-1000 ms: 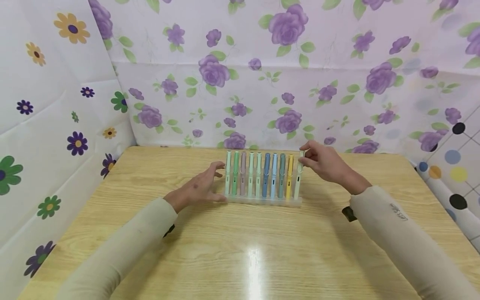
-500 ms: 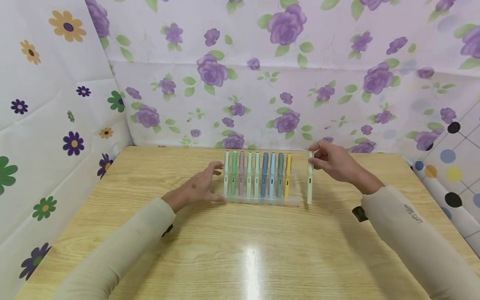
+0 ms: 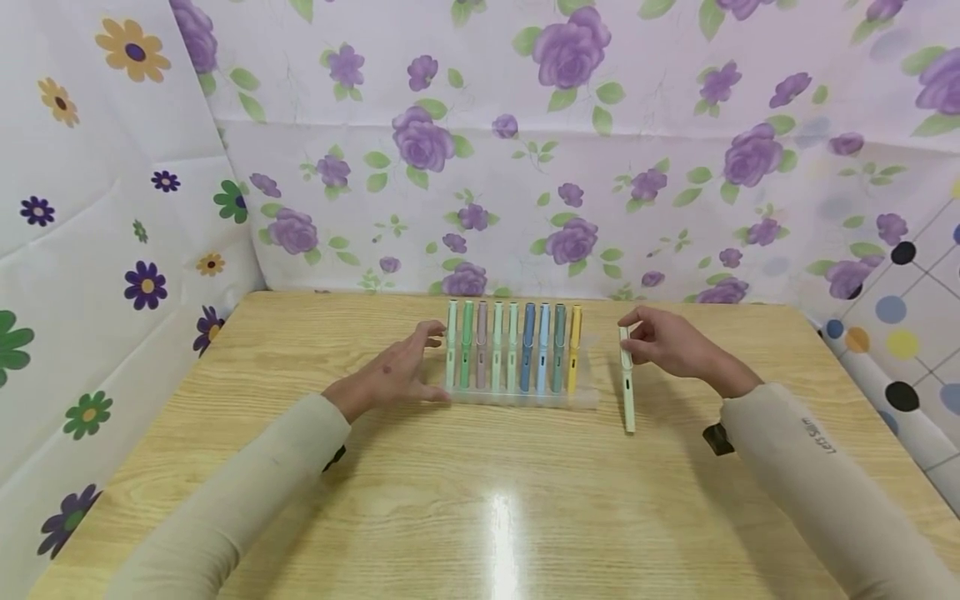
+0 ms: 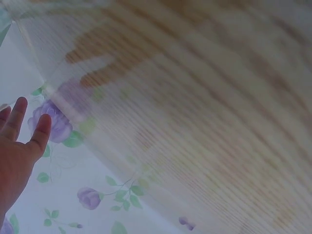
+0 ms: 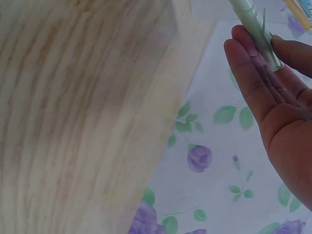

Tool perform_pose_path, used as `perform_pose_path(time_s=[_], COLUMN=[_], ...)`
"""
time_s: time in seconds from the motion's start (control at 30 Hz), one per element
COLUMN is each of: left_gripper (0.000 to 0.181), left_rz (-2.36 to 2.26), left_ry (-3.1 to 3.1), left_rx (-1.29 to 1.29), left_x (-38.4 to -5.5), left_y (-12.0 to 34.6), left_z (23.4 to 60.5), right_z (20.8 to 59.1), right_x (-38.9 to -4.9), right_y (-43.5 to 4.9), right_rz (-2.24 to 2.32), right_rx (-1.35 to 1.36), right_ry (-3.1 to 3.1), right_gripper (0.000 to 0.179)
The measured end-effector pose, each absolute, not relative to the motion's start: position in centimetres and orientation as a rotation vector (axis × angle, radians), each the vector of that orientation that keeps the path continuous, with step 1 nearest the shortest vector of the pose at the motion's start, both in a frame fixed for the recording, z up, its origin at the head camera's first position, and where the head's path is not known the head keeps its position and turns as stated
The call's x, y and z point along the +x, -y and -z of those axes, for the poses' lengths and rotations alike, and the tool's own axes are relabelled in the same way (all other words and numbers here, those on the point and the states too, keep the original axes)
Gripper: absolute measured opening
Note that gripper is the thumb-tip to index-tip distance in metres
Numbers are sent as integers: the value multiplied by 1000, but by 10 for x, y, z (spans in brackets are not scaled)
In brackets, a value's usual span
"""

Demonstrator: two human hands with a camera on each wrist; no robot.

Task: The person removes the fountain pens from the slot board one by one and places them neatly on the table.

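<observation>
A clear pen stand [image 3: 588, 400] holds a row of several upright pens in greens, mauve, blues and yellow; the yellow pen [image 3: 573, 350] is at its right end. My right hand [image 3: 667, 340] pinches a pale green pen [image 3: 627, 392] by its clipped cap, right of the stand. The pen tilts slightly, its lower end pointing down and toward me. In the right wrist view the same pen [image 5: 256, 29] lies between thumb and fingers. My left hand [image 3: 393, 373] is at the stand's left end, thumb and fingers spread about it; whether they touch it is unclear.
A wooden table [image 3: 420, 500] lies under everything. A floral cloth wall [image 3: 480, 167] rises along its back edge, with patterned sheets [image 3: 97, 250] on the left and a dotted sheet [image 3: 900, 358] on the right.
My right hand has drawn the pale green pen out of the stand's right end, moved it right, then lowered and tilted it. The left hand has kept its place by the stand.
</observation>
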State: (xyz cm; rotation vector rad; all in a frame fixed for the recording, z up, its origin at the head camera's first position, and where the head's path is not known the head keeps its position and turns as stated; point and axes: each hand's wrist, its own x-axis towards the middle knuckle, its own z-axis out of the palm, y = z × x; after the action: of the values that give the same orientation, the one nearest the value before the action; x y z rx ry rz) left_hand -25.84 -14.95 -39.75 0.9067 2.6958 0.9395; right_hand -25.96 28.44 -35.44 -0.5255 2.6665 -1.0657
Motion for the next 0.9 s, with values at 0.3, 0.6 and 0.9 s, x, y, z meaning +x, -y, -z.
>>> perform_pose_path(time_s=[0.3,0.6,0.9], left_gripper=[99,100,101], left_rz=[-950,-936,-895], left_ry=[-2705,-2725,-2757], left_rx=[924,907,901], left_x=[-259,-258,-257], left_y=[149,151,150], left_z=[401,401,399], right_z=[372,388,388], right_x=[-270,-279,-281], right_y=[-300,-306,-301], right_rz=[1193,1198,1158], right_rx=[-415,-293,-156], right_ry=[-2502,-2439,-2493], right_gripper=[49,51,54])
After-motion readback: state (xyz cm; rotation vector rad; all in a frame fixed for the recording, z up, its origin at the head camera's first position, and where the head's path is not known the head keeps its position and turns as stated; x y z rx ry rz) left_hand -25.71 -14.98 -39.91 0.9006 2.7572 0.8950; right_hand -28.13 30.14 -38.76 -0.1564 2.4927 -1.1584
